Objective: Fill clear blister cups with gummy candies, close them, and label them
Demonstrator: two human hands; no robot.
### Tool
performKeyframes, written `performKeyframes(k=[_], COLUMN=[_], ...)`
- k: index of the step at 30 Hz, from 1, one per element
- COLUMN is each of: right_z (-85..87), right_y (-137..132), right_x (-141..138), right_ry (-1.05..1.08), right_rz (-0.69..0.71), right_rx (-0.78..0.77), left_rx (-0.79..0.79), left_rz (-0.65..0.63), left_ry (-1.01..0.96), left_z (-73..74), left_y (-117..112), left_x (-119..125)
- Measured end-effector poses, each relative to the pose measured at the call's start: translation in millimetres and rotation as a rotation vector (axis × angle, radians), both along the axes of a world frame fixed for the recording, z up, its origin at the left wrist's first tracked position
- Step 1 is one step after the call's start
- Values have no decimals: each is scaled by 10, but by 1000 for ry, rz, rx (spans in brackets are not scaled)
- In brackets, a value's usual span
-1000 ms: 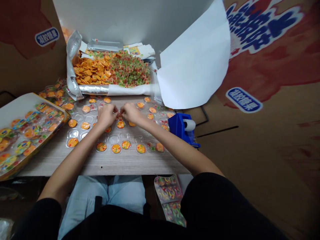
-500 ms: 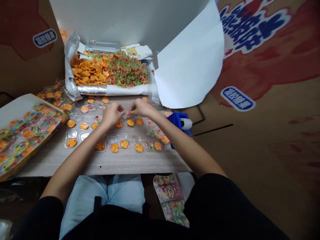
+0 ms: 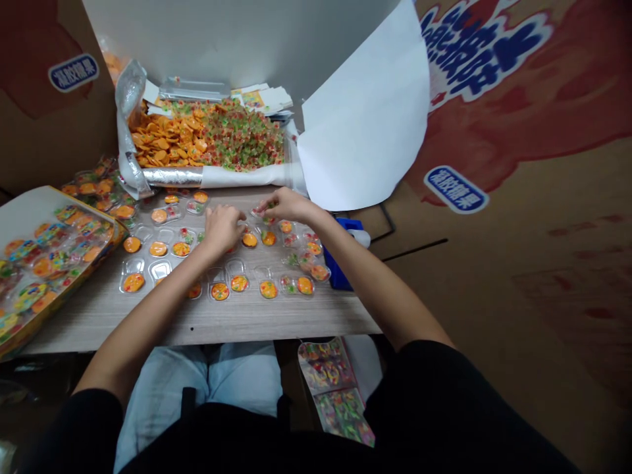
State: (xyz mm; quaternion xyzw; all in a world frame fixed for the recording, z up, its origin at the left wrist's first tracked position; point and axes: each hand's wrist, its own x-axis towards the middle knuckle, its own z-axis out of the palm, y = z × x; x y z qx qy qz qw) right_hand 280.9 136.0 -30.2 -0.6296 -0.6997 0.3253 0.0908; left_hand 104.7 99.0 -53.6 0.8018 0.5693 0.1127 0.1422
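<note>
- Two hands are working close together but apart above the table [image 3: 276, 322].
- The left hand's [image 3: 223, 227] fingers are curling just beside an orange candy [image 3: 249, 239]; whether they are holding anything, one cannot tell.
- The right hand's [image 3: 294, 205] fingers are bending narrowly together, a bit of green showing among them; whether they are gripping it is unclear.
- Around and below, clear packs [image 3: 239, 268] are lying in loose rows, most showing orange rounds, some gummies too.
- Judging by this, the person is filling packs piece by piece; the next move is calling for a light, exact release into one compartment, without nudging neighbouring packs.
- Beyond the hands, a foil-edged tray [image 3: 172, 176] is holding orange pieces [image 3: 170, 141] beside red-and-green gummies [image 3: 244, 135].
- Farther out, an open box [image 3: 35, 201] is holding packs at left; a blue dispenser [image 3: 340, 268] is standing at right.
</note>
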Motion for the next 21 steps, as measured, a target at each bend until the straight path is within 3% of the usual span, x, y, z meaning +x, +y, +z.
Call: performKeyframes(k=[7,14,21], right_z=[-96,-90,-35], right_y=[65,13,10], right_x=[102,66,171], right_ry=[-19,76,19], right_rz=[-61,-112,-88], right_rx=[77,-8,67], left_rx=[-49,4,-71], left_rz=[-51,-145,-94], left_ry=[-52,2,-118], left_z=[1,-74,-50], left_y=[-39,-170,-107], left_x=[176,432,384])
